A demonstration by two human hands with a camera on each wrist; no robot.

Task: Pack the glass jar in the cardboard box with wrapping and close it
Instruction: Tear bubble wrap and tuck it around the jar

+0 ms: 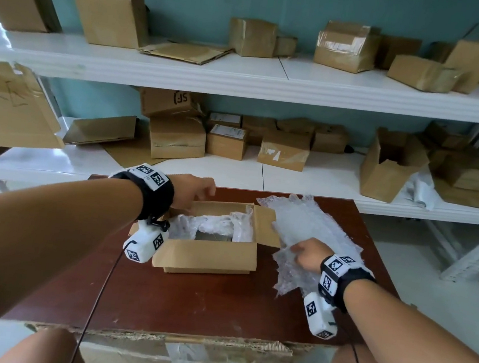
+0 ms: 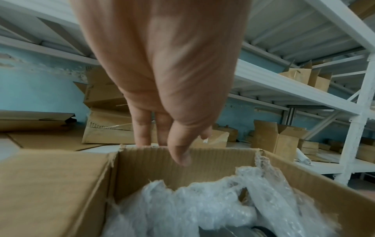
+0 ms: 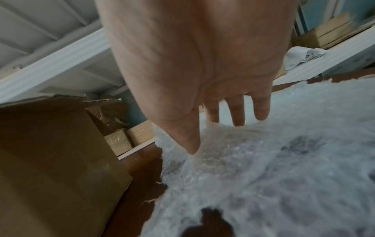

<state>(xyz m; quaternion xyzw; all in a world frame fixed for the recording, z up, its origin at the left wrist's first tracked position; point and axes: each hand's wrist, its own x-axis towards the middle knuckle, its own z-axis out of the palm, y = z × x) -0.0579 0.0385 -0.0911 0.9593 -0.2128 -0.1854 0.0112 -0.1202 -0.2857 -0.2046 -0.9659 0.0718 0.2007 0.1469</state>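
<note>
The open cardboard box [image 1: 209,252] sits in the middle of the table, its right flap folded outward. Bubble wrap [image 1: 218,223] fills it. Only a dark grey part of the jar [image 2: 255,231] shows under the wrap. My left hand [image 1: 201,190] is at the box's far left corner. In the left wrist view that left hand [image 2: 168,150] has its fingers behind the far wall and its thumb inside, pinching it. To the right of the box, my right hand [image 1: 299,249] pinches a loose bubble wrap sheet [image 1: 311,219]. The sheet [image 3: 263,168] bunches up between thumb and fingers of this hand [image 3: 215,136].
The table [image 1: 189,301] is dark red-brown wood. A torn flattened cardboard piece [image 1: 183,351] hangs at its near edge. Behind stand white shelves [image 1: 243,80] carrying several cardboard boxes, one open box [image 1: 389,168] at the right. Cables run from both wrist cameras.
</note>
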